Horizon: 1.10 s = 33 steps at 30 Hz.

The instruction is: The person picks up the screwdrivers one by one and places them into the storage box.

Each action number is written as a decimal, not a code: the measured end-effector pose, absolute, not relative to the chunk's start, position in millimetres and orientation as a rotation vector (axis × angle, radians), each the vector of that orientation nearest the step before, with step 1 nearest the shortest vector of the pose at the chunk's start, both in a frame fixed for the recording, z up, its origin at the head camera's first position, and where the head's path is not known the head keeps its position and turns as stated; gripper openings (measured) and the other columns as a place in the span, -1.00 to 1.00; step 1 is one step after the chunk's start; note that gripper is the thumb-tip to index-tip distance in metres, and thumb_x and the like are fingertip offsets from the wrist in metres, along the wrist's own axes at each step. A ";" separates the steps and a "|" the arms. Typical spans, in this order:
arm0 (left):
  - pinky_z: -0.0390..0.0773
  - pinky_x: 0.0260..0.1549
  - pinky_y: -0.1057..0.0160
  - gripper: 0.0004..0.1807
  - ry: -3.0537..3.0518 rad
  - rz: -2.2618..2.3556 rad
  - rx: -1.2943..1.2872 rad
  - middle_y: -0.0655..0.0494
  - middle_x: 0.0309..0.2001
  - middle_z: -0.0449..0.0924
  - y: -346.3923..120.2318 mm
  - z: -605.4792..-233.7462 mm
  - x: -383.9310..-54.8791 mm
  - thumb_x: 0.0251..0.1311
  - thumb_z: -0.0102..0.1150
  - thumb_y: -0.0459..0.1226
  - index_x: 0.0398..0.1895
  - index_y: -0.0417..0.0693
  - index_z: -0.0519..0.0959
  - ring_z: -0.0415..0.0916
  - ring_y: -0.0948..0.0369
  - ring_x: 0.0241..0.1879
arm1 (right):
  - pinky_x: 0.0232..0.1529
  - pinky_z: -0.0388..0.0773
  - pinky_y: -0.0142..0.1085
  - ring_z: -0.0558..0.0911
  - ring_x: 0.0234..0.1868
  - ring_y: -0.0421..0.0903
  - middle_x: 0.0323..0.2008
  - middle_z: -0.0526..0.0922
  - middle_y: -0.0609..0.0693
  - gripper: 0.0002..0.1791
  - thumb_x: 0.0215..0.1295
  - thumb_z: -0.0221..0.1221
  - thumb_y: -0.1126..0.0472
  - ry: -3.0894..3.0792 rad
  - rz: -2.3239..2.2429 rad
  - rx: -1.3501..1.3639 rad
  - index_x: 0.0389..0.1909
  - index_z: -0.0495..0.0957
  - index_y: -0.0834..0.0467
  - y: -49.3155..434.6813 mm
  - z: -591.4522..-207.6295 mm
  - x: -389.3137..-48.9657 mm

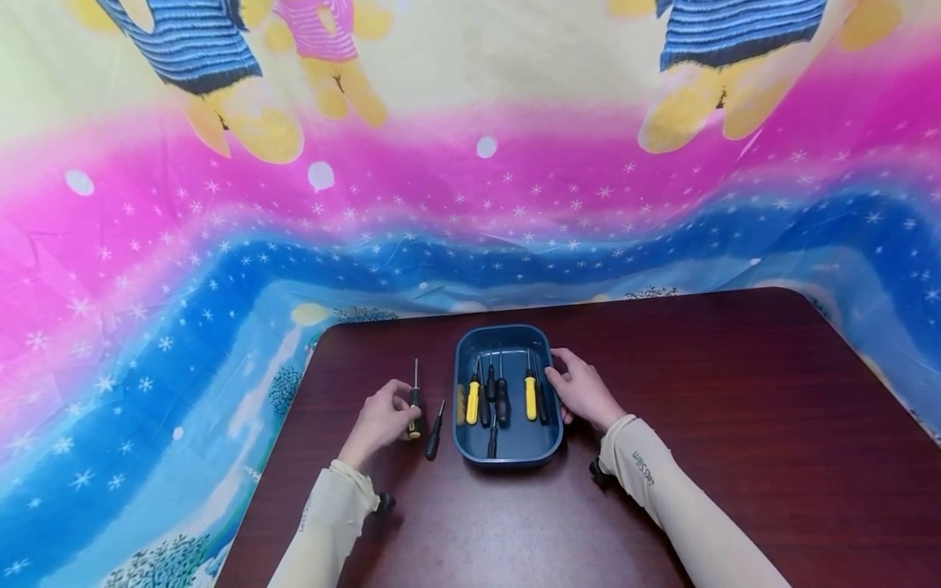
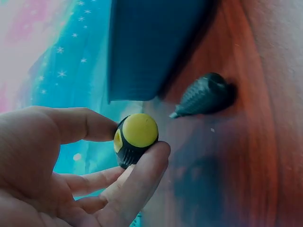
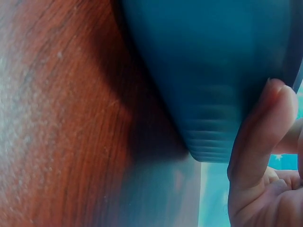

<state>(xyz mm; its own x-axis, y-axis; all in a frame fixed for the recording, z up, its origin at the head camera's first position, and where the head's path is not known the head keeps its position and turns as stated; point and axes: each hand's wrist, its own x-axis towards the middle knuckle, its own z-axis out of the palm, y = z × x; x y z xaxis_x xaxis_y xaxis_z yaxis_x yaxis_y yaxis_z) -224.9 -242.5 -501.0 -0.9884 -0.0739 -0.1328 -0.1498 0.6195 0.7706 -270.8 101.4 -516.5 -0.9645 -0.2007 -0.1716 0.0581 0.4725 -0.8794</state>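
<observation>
My left hand (image 1: 382, 418) pinches a screwdriver (image 1: 415, 408) by its black-and-yellow handle, the shaft pointing away from me. In the left wrist view, the rounded yellow handle end (image 2: 140, 130) shows between thumb and fingers. Beside that hand, a black-handled screwdriver (image 1: 434, 437) lies on the table, left of the blue tray (image 1: 507, 460). Inside the tray are several screwdrivers, among them two with yellow handles (image 1: 531, 398). My right hand (image 1: 584, 390) holds the tray by its right side at the rim; some of its fingers are hidden.
A dark reddish-brown wooden table (image 1: 735, 425) carries everything. Its rounded back edge meets a colourful printed cloth (image 1: 470, 188) hanging behind. Inside the tray's left wall lies a brownish strip (image 1: 461, 404), too small to identify.
</observation>
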 end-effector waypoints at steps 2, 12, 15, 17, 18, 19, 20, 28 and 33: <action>0.74 -0.47 0.09 -0.57 2.731 1.351 -0.186 -0.08 -0.32 0.60 -241.8 -497.0 -226.2 0.20 0.30 -0.42 0.16 -0.23 0.53 0.62 0.21 -0.55 | -0.57 0.65 -0.06 0.55 -0.78 -0.05 -0.59 0.61 0.10 -0.43 0.64 -0.02 0.11 2.472 -1.490 -0.121 0.57 0.16 0.07 101.2 -516.5 -271.3; 0.75 -0.35 -0.01 -0.55 2.649 1.457 -0.140 -0.12 -0.26 0.63 -239.3 -481.7 -231.0 0.29 0.28 -0.41 0.24 -0.20 0.49 0.66 0.19 -0.51 | -0.58 0.64 -0.08 0.55 -0.77 -0.03 -0.57 0.61 0.11 -0.42 0.64 -0.02 0.10 2.471 -1.485 -0.126 0.58 0.15 0.08 101.9 -516.3 -272.1; 0.75 -0.32 -0.04 -0.55 2.618 1.507 -0.117 -0.13 -0.25 0.64 -236.8 -478.3 -232.1 0.30 0.27 -0.41 0.25 -0.19 0.49 0.67 0.17 -0.50 | -0.58 0.64 -0.08 0.56 -0.76 -0.02 -0.57 0.62 0.12 -0.42 0.64 -0.03 0.11 2.475 -1.479 -0.129 0.58 0.14 0.08 102.8 -517.3 -272.0; 0.75 -0.31 -0.05 -0.54 2.598 1.537 -0.098 -0.13 -0.25 0.64 -234.8 -475.2 -232.4 0.30 0.27 -0.41 0.26 -0.20 0.48 0.67 0.17 -0.49 | -0.58 0.64 -0.07 0.56 -0.76 -0.01 -0.57 0.62 0.12 -0.42 0.64 -0.02 0.11 2.481 -1.479 -0.125 0.58 0.15 0.08 103.0 -517.7 -271.9; 0.75 -0.31 -0.06 -0.54 2.589 1.548 -0.091 -0.14 -0.25 0.64 -233.6 -473.3 -232.5 0.30 0.27 -0.42 0.26 -0.20 0.48 0.67 0.17 -0.48 | -0.58 0.64 -0.06 0.56 -0.76 -0.01 -0.57 0.62 0.12 -0.42 0.64 -0.02 0.11 2.484 -1.478 -0.121 0.58 0.16 0.07 102.9 -517.9 -271.9; 0.75 -0.30 -0.06 -0.54 2.581 1.555 -0.085 -0.14 -0.25 0.64 -232.6 -471.6 -232.6 0.30 0.26 -0.42 0.26 -0.20 0.48 0.67 0.16 -0.48 | -0.58 0.64 -0.06 0.56 -0.76 -0.01 -0.57 0.62 0.12 -0.42 0.64 -0.02 0.11 2.486 -1.478 -0.123 0.58 0.16 0.07 102.8 -518.0 -272.0; 0.75 -0.30 -0.07 -0.54 2.574 1.559 -0.079 -0.13 -0.24 0.64 -231.6 -469.5 -232.5 0.30 0.27 -0.41 0.27 -0.20 0.48 0.68 0.17 -0.47 | -0.58 0.64 -0.05 0.56 -0.76 0.00 -0.57 0.62 0.12 -0.42 0.64 -0.02 0.11 2.485 -1.478 -0.123 0.58 0.16 0.07 102.6 -517.8 -272.0; 0.75 -0.26 -0.08 -0.54 2.549 1.582 -0.025 -0.11 -0.24 0.63 -224.3 -451.8 -231.7 0.32 0.25 -0.39 0.28 -0.14 0.48 0.68 0.14 -0.43 | -0.56 0.65 -0.04 0.56 -0.77 -0.01 -0.58 0.61 0.11 -0.41 0.64 -0.03 0.10 2.473 -1.478 -0.143 0.59 0.13 0.09 102.3 -516.8 -271.5; 0.75 -0.34 0.06 -0.54 2.540 1.594 -0.001 -0.06 -0.25 0.62 -216.2 -442.7 -233.0 0.31 0.29 -0.36 0.27 -0.10 0.49 0.69 0.11 -0.36 | -0.56 0.65 -0.05 0.56 -0.76 -0.01 -0.58 0.61 0.11 -0.41 0.65 -0.04 0.10 2.476 -1.474 -0.146 0.59 0.12 0.10 102.8 -516.6 -271.4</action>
